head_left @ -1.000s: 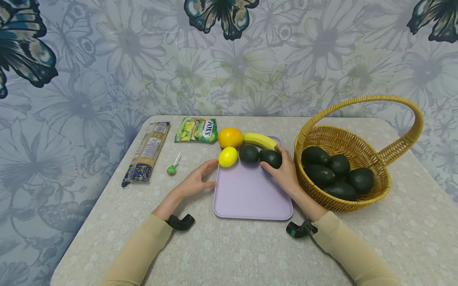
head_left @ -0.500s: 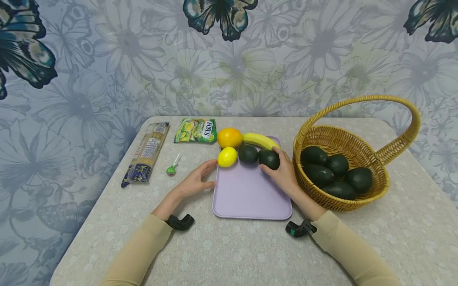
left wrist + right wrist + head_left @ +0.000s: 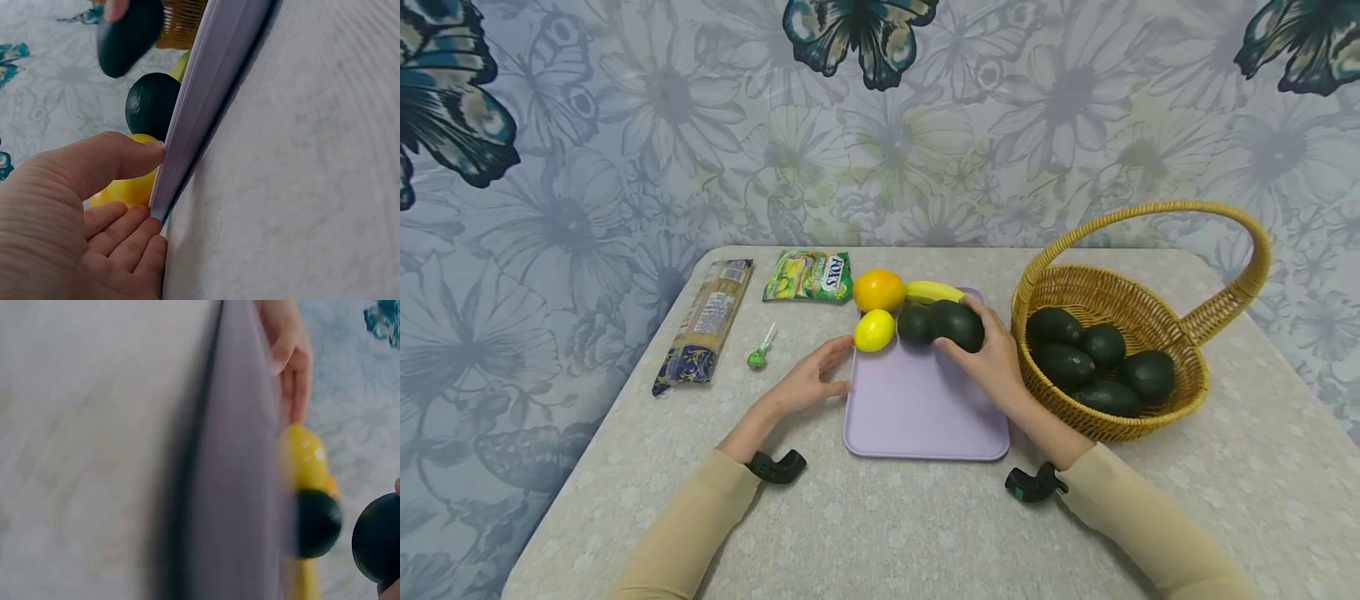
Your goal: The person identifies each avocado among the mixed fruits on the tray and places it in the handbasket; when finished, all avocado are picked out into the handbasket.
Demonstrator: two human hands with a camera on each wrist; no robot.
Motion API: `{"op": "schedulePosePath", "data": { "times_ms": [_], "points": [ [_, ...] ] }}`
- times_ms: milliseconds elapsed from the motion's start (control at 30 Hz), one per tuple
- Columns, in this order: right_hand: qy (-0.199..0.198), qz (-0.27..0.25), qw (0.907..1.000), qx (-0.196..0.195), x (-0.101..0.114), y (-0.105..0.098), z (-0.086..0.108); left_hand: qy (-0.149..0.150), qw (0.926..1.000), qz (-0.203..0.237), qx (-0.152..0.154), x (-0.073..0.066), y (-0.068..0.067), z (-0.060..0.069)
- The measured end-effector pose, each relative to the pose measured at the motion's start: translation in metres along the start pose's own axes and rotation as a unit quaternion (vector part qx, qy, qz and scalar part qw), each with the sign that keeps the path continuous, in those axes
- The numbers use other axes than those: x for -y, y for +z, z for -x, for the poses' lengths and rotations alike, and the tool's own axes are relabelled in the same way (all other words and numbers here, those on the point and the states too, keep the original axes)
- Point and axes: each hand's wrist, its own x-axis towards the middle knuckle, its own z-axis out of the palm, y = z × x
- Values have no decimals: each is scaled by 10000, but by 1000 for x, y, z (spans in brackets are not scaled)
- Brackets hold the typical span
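My right hand (image 3: 996,362) grips a dark green avocado (image 3: 957,325) between thumb and fingers, raised above the far right part of a lilac tray (image 3: 925,408). In the left wrist view this avocado (image 3: 130,37) hangs apart from a second avocado (image 3: 152,105). That second avocado (image 3: 913,323) lies on the tray beside a lemon (image 3: 875,331), an orange (image 3: 880,291) and a partly hidden banana (image 3: 931,292). At the tray's left edge rests my left hand (image 3: 805,382), fingers extended, thumb at the rim, fingertips close to the lemon.
A wicker basket (image 3: 1097,429) with a tall handle stands right of the tray, holding several avocados (image 3: 1063,364). To the left lie a long pasta packet (image 3: 703,325), a green candy bag (image 3: 809,276) and a lollipop (image 3: 758,357). A patterned wall (image 3: 895,150) backs the table.
The right hand has lifted its avocado off the tray and shifted it slightly left, so it now overlaps the other avocado and the banana's end. The left hand stays put.
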Motion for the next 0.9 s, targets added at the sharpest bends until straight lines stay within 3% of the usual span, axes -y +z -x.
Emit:
{"op": "schedulePosePath", "data": {
  "times_ms": [133,367,467,567,700,900],
  "points": [
    [-312,-411,9987,36,23,-14,1,-19,10000,70,59,-2,1,0],
    [-1103,-497,9926,-55,68,-52,9,-23,9998,83,159,-30,0,9],
    [-1425,-543,9882,-111,78,-70,14,-56,9998,82,176,-35,1,10],
    [-1556,-686,9850,-275,73,-88,18,-55,9998,73,182,-35,1,10],
    [-1441,-742,9839,-759,49,-113,22,-54,9998,114,180,-34,2,10],
    [-709,279,9852,-1537,-5,-152,25,-113,9997,164,156,-33,1,10]
  ]
}}
